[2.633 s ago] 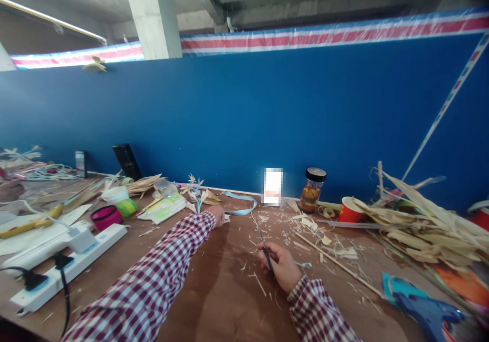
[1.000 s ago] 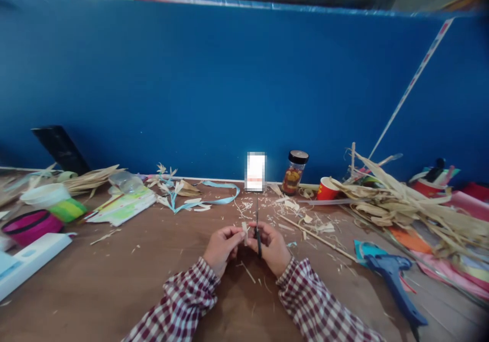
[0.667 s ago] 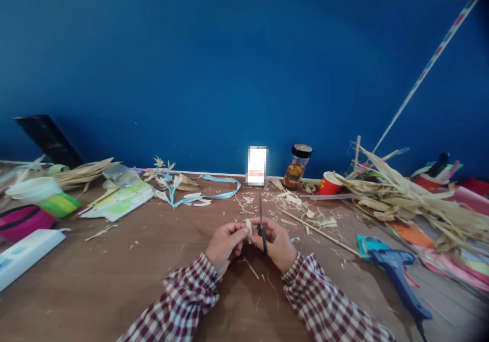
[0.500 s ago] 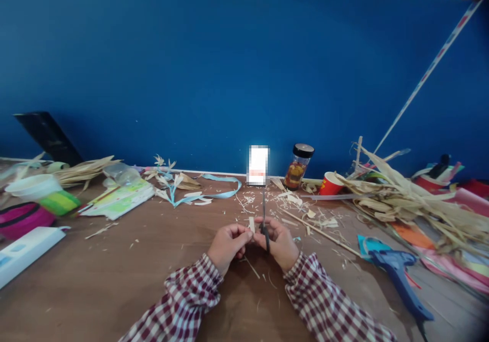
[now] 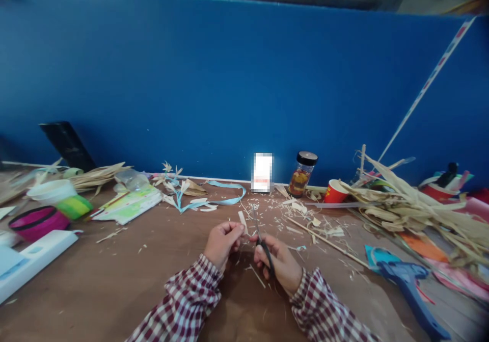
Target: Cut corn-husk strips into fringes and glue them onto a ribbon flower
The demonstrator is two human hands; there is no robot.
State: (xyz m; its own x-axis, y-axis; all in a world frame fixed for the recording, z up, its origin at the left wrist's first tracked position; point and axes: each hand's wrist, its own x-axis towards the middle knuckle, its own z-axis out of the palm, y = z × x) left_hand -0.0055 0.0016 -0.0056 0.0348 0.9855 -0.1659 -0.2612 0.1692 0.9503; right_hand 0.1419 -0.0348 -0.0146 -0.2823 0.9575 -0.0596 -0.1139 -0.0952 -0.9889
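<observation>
Between the thumb and fingers of my left hand (image 5: pixel 224 244) is a short pale strip (image 5: pixel 243 222), like dried husk, standing up from the fingertips. My right hand (image 5: pixel 278 261) grips a pair of scissors (image 5: pixel 263 247) by the dark handles, blades pointing away toward the wall. The scissors are just right of the strip, apart from it. Whether the blades are parted is hard to make out. Small pale clippings (image 5: pixel 263 214) litter the brown table (image 5: pixel 153 281) beyond and beneath my hands.
A blue glue gun (image 5: pixel 412 291) lies at the right, near a heap of dried husks (image 5: pixel 412 204). A thin stick (image 5: pixel 328 242) lies right of my hands. Behind stand a black-lidded jar (image 5: pixel 302 174) and red cup (image 5: pixel 335 191). A white power strip (image 5: pixel 42 258) lies left.
My hands have moved apart, and the scissors have drawn away from the strip and tilted left. The view has shifted up a little, showing more above the blue wall.
</observation>
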